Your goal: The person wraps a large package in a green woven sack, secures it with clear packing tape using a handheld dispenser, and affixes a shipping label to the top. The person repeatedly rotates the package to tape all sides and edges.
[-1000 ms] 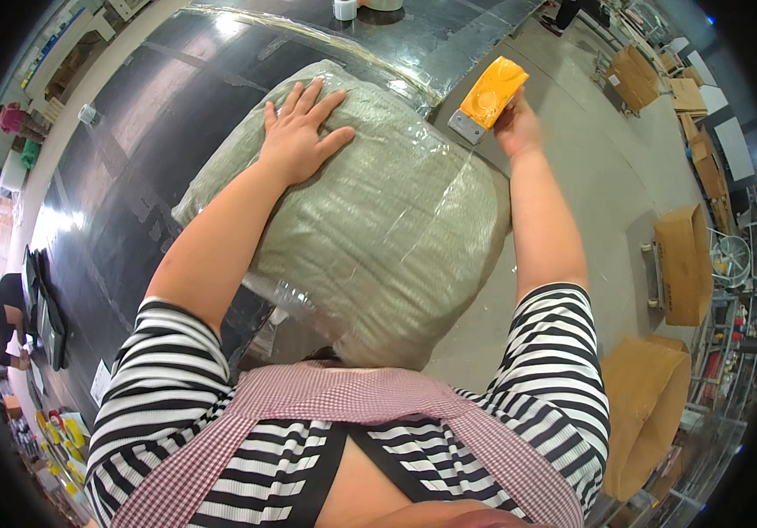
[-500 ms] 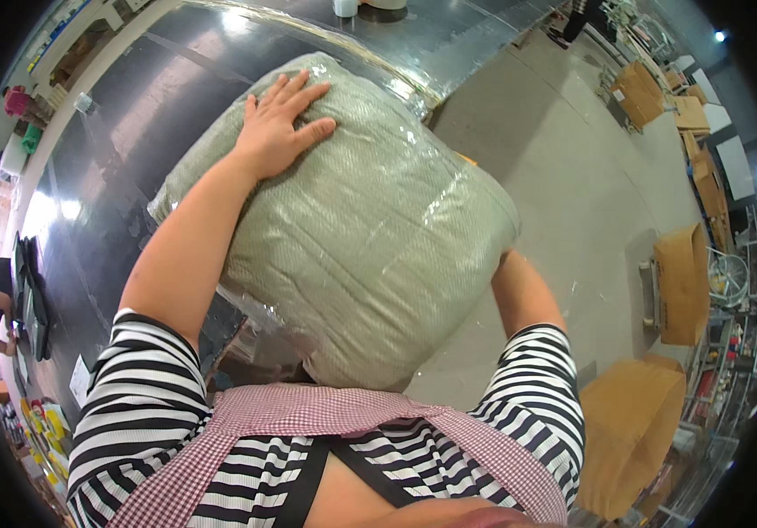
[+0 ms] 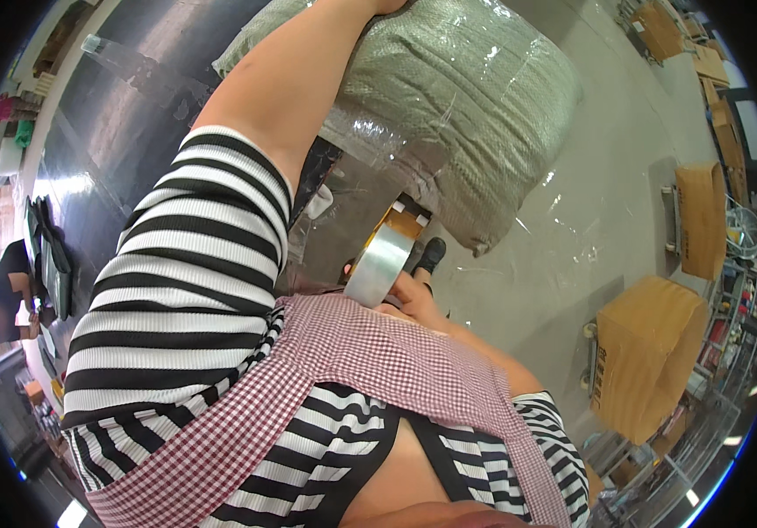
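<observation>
A bulky parcel, a pale green woven sack with shiny clear tape on it, lies partly over the edge of the dark worktable. My left arm reaches across its far left side. Of my left hand only a sliver shows at the top edge, on or close to the sack, with its fingers cut off. Close to my apron, my right hand is closed on a tape dispenser with a wide roll of clear tape and an orange-yellow frame. Its grip is partly hidden by the roll and the apron.
Brown cartons on wheeled bases stand along the floor at right, with a fan and racks behind. Across the table at left, a person works beside dark folded bags. My shoe shows below the sack.
My right hand has come from the sack's right side to my waist and now holds the tape dispenser. The sack appears higher in the picture as the view has shifted; my left hand is mostly cut off.
</observation>
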